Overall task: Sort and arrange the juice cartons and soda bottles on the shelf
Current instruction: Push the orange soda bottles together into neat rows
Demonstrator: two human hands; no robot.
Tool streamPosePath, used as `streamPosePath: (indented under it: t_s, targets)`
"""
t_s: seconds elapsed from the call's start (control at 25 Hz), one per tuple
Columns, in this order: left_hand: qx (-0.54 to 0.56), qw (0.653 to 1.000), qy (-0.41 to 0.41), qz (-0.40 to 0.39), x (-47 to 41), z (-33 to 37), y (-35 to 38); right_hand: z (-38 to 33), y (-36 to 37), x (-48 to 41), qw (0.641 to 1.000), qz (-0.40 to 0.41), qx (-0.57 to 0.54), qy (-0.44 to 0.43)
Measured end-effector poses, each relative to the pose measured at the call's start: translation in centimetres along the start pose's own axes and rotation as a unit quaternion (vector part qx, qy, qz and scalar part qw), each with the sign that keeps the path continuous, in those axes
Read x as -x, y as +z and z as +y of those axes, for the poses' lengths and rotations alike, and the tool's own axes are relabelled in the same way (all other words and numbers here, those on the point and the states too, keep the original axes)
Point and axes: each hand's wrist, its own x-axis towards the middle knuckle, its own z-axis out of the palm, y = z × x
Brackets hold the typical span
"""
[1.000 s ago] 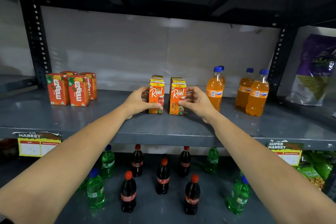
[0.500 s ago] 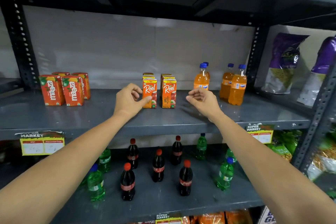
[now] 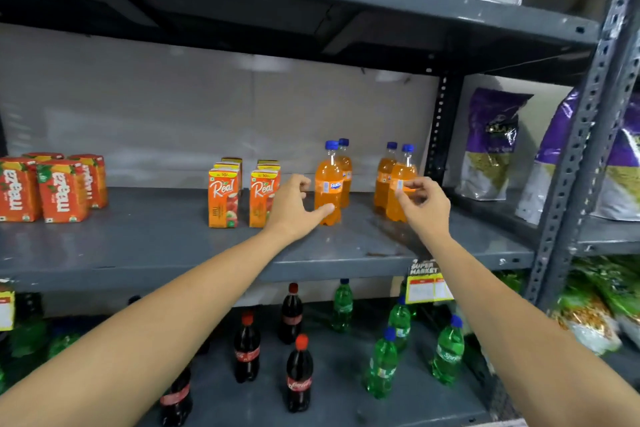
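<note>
Up on the grey shelf, juice cartons stand mid-shelf and orange soda bottles toward its right end. Left hand, fingers spread, thumb touching the nearest bottle. Right hand loosely curled before the right pair, gripping nothing.

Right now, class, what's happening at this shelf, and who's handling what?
A person is tidying drinks on the middle shelf. The left hand reaches toward the front Fanta bottle, thumb near its base. The right hand has its fingers at the front bottle of the right-hand Fanta pair; neither is clearly gripped yet. The Real cartons stand in two rows beside them, the Maaza cartons far left. Cola and green soda bottles stand on the shelf below.
</note>
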Motion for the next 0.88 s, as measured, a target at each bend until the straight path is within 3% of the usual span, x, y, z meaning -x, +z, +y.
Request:
streamPosePath:
  t_s: [0.08, 0.2, 0.32, 0.44, 0.64, 0.88]
  targets:
    - [-0.017, 0.998, -0.045, 0.027, -1.7, 0.5, 1.8, 1.6, -0.9, -2.1, 1.0, 0.003, -0.011, 0.004]
    - [0.005, 0.994, -0.09, 0.061, -3.1, 1.1, 4.0, 4.2, -1.8, -5.2, 0.991, -0.111, -0.034, 0.072]
    - [0.029, 0.993, -0.09, 0.073, -3.8, 1.1, 5.6, 6.9, -1.7, -7.3, 0.951, -0.242, -0.129, 0.144]
    - [0.068, 0.992, -0.101, 0.039, -4.6, 1.3, 6.5, 7.6, -1.2, -8.4, 0.91, -0.314, -0.211, 0.171]
    - [0.103, 0.989, -0.102, -0.024, -6.1, 2.1, 8.8, 8.0, -0.7, -9.6, 0.888, -0.368, -0.235, 0.144]
    - [0.153, 0.978, -0.12, -0.073, -7.4, 1.9, 10.3, 8.0, -0.9, -10.1, 0.887, -0.382, -0.224, 0.129]
